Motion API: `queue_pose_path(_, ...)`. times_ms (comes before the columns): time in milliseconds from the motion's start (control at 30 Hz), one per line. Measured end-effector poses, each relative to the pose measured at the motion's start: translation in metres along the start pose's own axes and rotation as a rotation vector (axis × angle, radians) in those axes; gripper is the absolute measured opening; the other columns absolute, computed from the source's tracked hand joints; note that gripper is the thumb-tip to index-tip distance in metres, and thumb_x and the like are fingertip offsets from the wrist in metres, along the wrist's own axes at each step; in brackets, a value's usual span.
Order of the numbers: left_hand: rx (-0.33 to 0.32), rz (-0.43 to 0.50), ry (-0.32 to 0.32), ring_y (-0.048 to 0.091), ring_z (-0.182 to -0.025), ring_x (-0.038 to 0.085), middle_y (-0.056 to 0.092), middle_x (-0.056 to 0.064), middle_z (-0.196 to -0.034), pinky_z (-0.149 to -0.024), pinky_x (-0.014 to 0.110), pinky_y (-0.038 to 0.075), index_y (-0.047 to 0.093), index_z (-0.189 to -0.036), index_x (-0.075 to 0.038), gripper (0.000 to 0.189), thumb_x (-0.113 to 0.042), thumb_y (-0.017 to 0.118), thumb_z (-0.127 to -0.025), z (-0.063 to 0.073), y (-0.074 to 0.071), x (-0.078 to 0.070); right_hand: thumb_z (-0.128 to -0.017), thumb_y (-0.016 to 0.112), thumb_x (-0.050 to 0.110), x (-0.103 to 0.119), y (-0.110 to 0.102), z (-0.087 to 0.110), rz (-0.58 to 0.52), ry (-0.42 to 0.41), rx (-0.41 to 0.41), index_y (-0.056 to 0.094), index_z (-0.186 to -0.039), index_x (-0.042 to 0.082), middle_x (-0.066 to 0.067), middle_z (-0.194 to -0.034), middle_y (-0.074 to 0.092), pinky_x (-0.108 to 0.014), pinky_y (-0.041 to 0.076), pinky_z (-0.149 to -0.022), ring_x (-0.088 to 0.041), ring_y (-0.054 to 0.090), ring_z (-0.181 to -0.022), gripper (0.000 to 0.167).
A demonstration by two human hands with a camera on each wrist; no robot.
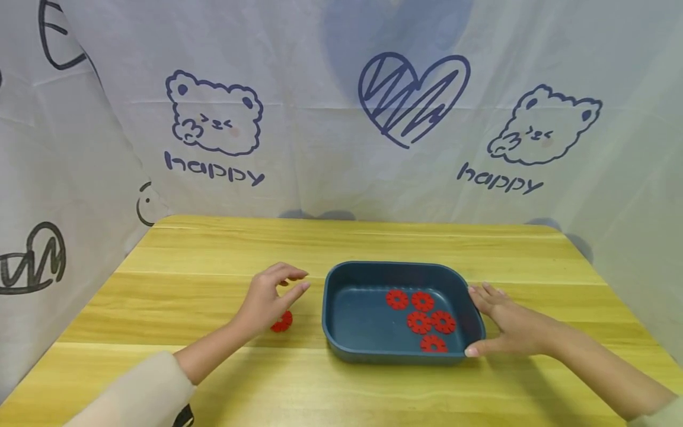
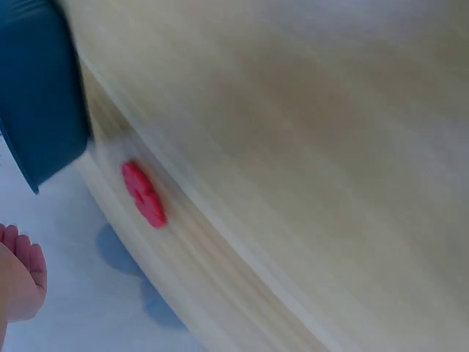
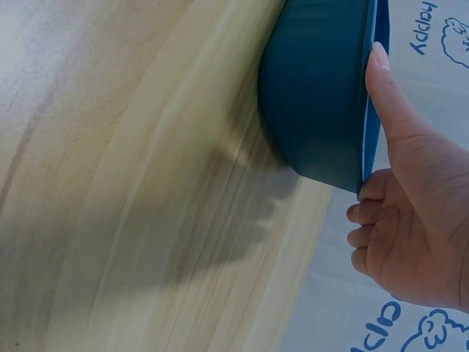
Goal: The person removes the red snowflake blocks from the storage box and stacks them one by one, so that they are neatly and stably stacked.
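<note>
My left hand (image 1: 268,302) hovers just left of the container, above a red notched disc (image 1: 283,321) on the table. Thumb and fingers are apart and loosely bent, with nothing between them. In the left wrist view that disc (image 2: 143,193) lies beside the hand (image 2: 20,275). My right hand (image 1: 512,323) rests against the right end of a dark blue rectangular container (image 1: 395,357), thumb at its near corner and fingers along the rim. The right wrist view has the thumb (image 3: 388,92) lying on the rim. Several red notched discs (image 1: 420,322) lie inside, toward the right.
The wooden table (image 1: 213,249) has light yellow grain. Behind it hangs a white cloth (image 1: 299,130) printed with bears, hearts and words. A small black item (image 1: 184,417) shows beside the left sleeve (image 1: 144,391) at the bottom edge.
</note>
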State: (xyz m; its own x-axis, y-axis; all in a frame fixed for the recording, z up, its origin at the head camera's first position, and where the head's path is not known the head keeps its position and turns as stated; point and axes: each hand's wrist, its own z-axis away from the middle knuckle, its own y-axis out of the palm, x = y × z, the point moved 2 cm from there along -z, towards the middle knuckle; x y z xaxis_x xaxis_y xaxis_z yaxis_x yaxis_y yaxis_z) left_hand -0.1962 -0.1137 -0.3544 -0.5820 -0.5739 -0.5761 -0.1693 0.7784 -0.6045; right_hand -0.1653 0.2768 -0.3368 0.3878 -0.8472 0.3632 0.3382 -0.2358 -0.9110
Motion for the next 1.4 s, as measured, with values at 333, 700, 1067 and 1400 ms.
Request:
queue_pose_path(333, 0.054, 0.093, 0.023, 0.063, -0.085, 0.023, 0.069, 0.011, -0.092, -0.071, 0.035, 0.054, 0.070, -0.096, 0.001, 0.020, -0.012, 0.071, -0.081, -0.015, 0.025, -0.018, -0.071, 0.070, 0.057, -0.001, 0.000, 0.001, -0.003, -0.006, -0.008, 0.022, -0.140, -0.015, -0.033, -0.148, 0.016, -0.072, 0.017, -0.099, -0.059, 0.009, -0.132, 0.111)
queue_pose_path(700, 0.113, 0.098, 0.056, 0.061, -0.083, 0.022, 0.067, 0.011, -0.094, -0.071, 0.031, 0.054, 0.069, -0.098, 0.000, 0.021, -0.013, 0.070, -0.082, -0.027, 0.053, -0.031, -0.071, 0.071, 0.054, -0.002, 0.000, 0.001, -0.006, -0.035, -0.036, 0.022, -0.140, -0.016, -0.033, -0.148, 0.018, -0.071, 0.018, -0.100, -0.058, 0.011, -0.132, 0.109)
queue_pose_path(1067, 0.215, 0.105, 0.063, 0.060, -0.085, 0.019, 0.066, 0.010, -0.099, -0.071, 0.026, 0.051, 0.068, -0.103, -0.003, 0.024, -0.019, 0.066, -0.086, -0.038, 0.081, -0.052, -0.071, 0.072, 0.053, -0.002, 0.000, 0.000, -0.007, -0.044, -0.029, 0.022, -0.140, -0.016, -0.033, -0.148, 0.018, -0.071, 0.018, -0.100, -0.058, 0.010, -0.132, 0.109)
queue_pose_path(1400, 0.314, 0.085, 0.055, 0.061, -0.095, 0.022, 0.064, 0.011, -0.102, -0.082, 0.030, 0.052, 0.065, -0.109, -0.001, 0.029, -0.020, 0.064, -0.088, -0.048, 0.104, -0.063, -0.072, 0.072, 0.052, -0.002, -0.001, 0.001, -0.021, -0.035, -0.013, 0.021, -0.140, -0.016, -0.032, -0.148, 0.016, -0.072, 0.015, -0.100, -0.058, 0.007, -0.132, 0.109)
